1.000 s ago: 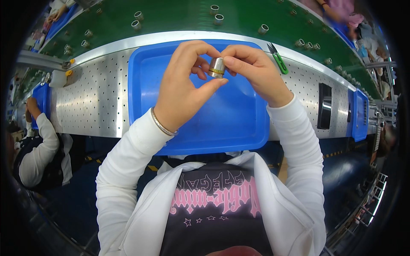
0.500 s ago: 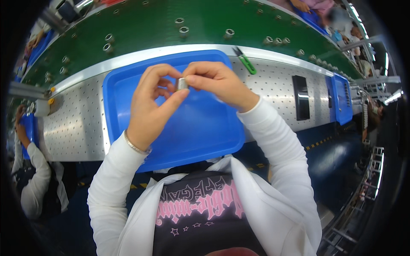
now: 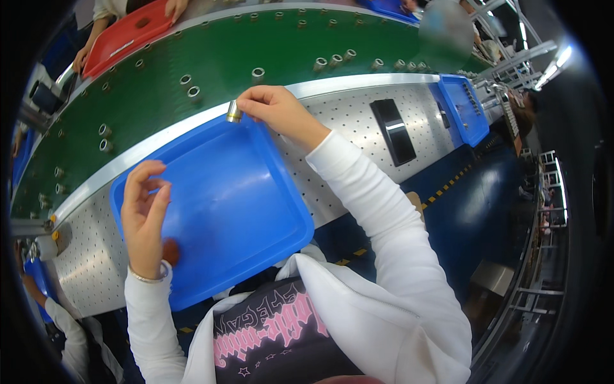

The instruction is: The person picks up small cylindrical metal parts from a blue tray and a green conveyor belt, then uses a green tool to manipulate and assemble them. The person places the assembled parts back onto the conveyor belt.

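Observation:
My right hand (image 3: 284, 114) pinches a small metal sleeve (image 3: 234, 112) between thumb and fingertips. The sleeve is a short silvery cylinder with a yellowish band near its lower end, held over the far rim of a blue tray (image 3: 211, 281), close to the belt's metal edge. Over the tray's left side my left hand (image 3: 144, 208) hovers with fingers curved and apart, holding nothing. Beside my left wrist a blurred reddish-brown thing (image 3: 171, 251) shows in the tray, partly hidden; I cannot tell what it is.
A green belt (image 3: 224, 57) carries several metal sleeves (image 3: 193, 93). Right of the tray, a black phone-like slab (image 3: 393, 131) lies on the perforated metal table (image 3: 345, 134). Another blue tray (image 3: 470, 121) stands farther right. Across the belt, a person's hands hold a red tray (image 3: 128, 38).
My hands have parted; the right has carried the metal sleeve to the tray's far edge, while the left has let go. The whole view has turned. Green-handled snips are no longer visible.

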`<action>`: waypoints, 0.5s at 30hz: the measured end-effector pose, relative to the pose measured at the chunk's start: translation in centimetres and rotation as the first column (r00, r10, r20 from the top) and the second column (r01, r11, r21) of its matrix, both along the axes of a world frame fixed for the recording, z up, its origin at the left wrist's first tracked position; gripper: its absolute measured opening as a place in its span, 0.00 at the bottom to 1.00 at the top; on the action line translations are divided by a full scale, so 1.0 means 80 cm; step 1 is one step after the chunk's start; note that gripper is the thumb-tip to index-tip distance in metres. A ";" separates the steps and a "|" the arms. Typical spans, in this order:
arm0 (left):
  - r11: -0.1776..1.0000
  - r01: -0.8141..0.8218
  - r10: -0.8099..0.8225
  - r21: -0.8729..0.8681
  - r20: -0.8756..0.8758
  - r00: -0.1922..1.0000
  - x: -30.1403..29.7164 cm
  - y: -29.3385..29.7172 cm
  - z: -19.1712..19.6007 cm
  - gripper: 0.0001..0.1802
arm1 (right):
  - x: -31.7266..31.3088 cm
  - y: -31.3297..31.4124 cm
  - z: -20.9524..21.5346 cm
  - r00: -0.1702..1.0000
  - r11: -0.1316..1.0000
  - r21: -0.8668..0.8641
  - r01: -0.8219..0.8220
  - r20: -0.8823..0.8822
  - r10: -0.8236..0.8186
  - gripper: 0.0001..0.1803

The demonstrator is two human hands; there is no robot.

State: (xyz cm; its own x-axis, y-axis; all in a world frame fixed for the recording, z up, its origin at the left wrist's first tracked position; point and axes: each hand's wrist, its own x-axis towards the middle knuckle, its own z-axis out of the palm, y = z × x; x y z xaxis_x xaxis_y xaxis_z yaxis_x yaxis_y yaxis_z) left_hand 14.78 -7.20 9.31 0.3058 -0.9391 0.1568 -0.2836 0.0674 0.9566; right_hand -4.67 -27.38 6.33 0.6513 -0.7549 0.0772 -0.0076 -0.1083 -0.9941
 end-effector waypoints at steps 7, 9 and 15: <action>0.988 -0.013 0.007 0.153 0.037 0.999 0.063 0.030 -0.011 0.06 | -0.023 -0.034 -0.021 0.987 0.985 0.111 0.130 0.076 -0.139 0.09; 0.988 -0.048 0.045 0.149 0.025 0.999 0.066 0.035 -0.016 0.06 | -0.038 -0.030 -0.022 0.987 0.980 0.149 0.133 0.066 -0.144 0.09; 0.973 -0.190 0.182 0.129 0.070 0.981 0.122 0.053 -0.041 0.05 | -0.062 -0.037 -0.028 0.978 0.963 0.180 0.201 0.013 -0.207 0.10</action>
State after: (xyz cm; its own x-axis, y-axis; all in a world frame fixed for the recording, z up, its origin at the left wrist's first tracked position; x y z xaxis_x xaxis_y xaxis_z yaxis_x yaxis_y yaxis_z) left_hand 24.51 -2.96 6.01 0.4711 -0.8804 0.0553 -0.3334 -0.1197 0.9352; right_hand -9.64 -30.32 4.09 0.4816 -0.8749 -0.0517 0.0203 0.0701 -0.9973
